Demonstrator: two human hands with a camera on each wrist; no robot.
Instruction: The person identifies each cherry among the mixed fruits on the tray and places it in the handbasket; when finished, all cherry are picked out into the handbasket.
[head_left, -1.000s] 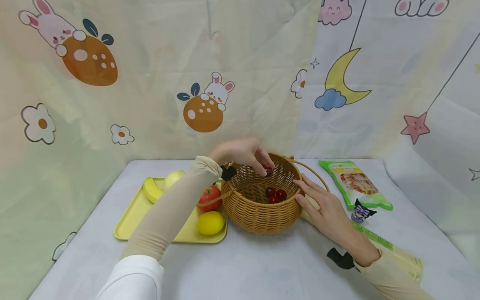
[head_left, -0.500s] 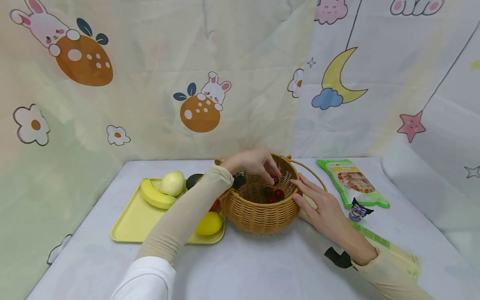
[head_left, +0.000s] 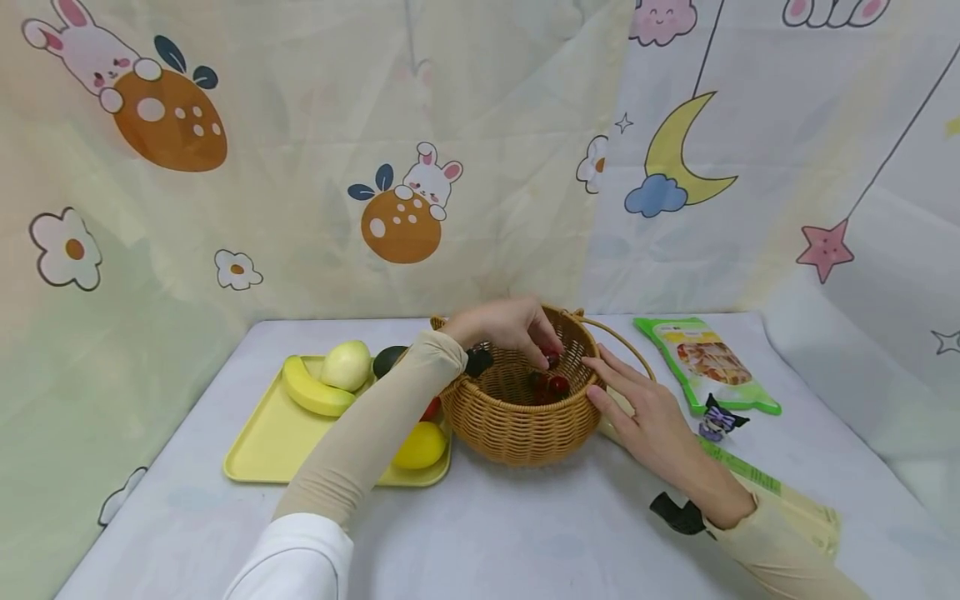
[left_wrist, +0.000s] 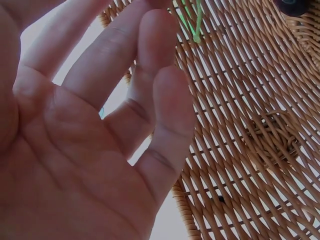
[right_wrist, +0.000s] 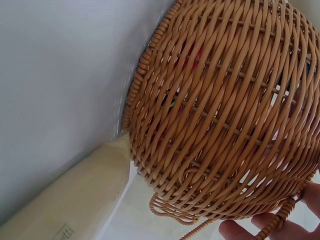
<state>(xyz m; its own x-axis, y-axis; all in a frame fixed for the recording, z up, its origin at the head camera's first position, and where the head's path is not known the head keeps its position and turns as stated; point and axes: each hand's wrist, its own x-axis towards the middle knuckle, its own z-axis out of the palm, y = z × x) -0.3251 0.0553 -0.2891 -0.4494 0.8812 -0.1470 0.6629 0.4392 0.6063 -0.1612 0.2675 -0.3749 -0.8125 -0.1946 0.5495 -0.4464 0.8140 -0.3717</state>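
Note:
Reaching into the wicker basket (head_left: 525,429), my left hand (head_left: 510,325) pinches a dark red cherry (head_left: 552,359) at its fingertips, inside the opening. In the left wrist view a green stem (left_wrist: 197,35) hangs beside the fingers, against the weave; the fingertips run out at the top edge. More cherries (head_left: 558,386) lie at the basket's bottom. My right hand (head_left: 648,417) holds the basket's right rim, thumb and forefinger at the edge. In the right wrist view its fingers (right_wrist: 235,230) lie by the foot of the basket's handle (right_wrist: 280,220).
Left of the basket, a yellow tray (head_left: 258,450) bears a banana (head_left: 315,392), a pale round fruit (head_left: 347,365), a dark green fruit (head_left: 387,360) and a lemon (head_left: 422,446). To the right are a green snack bag (head_left: 708,362), a small figurine (head_left: 720,419) and a long pale packet (head_left: 802,508).
My left hand has moved slightly right and lower into the basket with the cherry, then held nearly still. The right hand stays at the rim. The head view has shifted a little.

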